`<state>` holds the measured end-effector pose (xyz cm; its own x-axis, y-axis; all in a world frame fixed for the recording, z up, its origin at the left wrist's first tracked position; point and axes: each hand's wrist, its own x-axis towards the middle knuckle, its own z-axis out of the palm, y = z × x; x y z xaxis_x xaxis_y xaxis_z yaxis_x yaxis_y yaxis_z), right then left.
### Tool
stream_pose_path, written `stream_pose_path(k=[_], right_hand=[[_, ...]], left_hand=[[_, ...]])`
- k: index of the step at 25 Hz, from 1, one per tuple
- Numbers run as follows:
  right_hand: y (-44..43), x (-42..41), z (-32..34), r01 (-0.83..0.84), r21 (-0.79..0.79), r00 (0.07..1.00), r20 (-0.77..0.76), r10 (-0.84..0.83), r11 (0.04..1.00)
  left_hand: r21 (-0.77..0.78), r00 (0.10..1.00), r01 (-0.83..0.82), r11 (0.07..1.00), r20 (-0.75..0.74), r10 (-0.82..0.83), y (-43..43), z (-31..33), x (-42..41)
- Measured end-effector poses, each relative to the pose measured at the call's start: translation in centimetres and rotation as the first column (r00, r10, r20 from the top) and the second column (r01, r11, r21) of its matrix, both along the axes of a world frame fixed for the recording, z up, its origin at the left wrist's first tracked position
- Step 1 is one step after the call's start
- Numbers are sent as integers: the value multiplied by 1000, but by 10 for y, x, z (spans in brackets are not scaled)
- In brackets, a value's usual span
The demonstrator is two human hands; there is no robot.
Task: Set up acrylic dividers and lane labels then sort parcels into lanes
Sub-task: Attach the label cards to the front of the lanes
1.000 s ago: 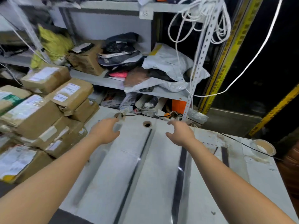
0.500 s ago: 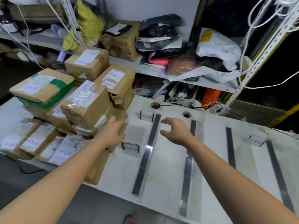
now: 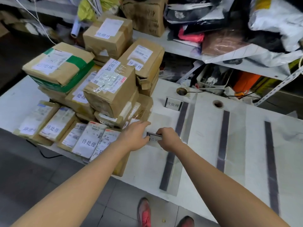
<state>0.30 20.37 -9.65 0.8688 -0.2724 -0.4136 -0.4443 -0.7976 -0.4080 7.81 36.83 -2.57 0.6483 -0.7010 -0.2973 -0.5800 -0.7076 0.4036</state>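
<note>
White surface [image 3: 246,153]: long pale bench top where the lanes get laid out.
Label stand: the small clear acrylic label stand with a white card [image 3: 154,138] sits on the surface just right of the parcel pile, beside the near stretch of the closest divider. Both hands are on it.
Right hand [image 3: 168,142]: fingers curled over the stand's top edge, pinching it. My guess is this is the hand doing the actual placing.
Left hand [image 3: 136,136]: fingers mostly straight, thumb against the stand's left end. Probably just steadying it so it doesn't skid or tip. It's a bit blurry tbh.
Other label: a matching clear stand with a printed card [image 3: 173,104] stands upright at the far end of the same lane, well apart from this one.
Dividers: three clear acrylic dividers with dark strips [image 3: 223,140] run side by side across the surface as lane edges. Can't tell if the clear part stands up or lies flat.
Parcels: brown cardboard parcels with white stickers [image 3: 111,92] are heaped at the left end. None are in a lane, so I reckon sorting hasn't started.
</note>
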Motion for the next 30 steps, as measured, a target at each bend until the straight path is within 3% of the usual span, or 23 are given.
stream_pose_path(k=[4,9,17,21,30], right_hand=[[-1,7,-11,47,-64,999,-9,-48,997],[-3,7,3,66,-38,992,107,-62,997],[-29,-4,102,36,47,950,310,-49,998],[-53,-22,151,36,95,910,409,-73,995],[-101,-72,190,196,212,738,611,-286,957]], left_hand=[[-8,1000,16,1000,-8,-16,3,-2,9],[-25,999,42,999,6,-42,-1,7,21],[-127,999,40,991,7,-39,-24,55,27],[-290,1000,8,957,7,-6,-45,94,18],[-433,995,51,900,96,-10,-100,140,-13]])
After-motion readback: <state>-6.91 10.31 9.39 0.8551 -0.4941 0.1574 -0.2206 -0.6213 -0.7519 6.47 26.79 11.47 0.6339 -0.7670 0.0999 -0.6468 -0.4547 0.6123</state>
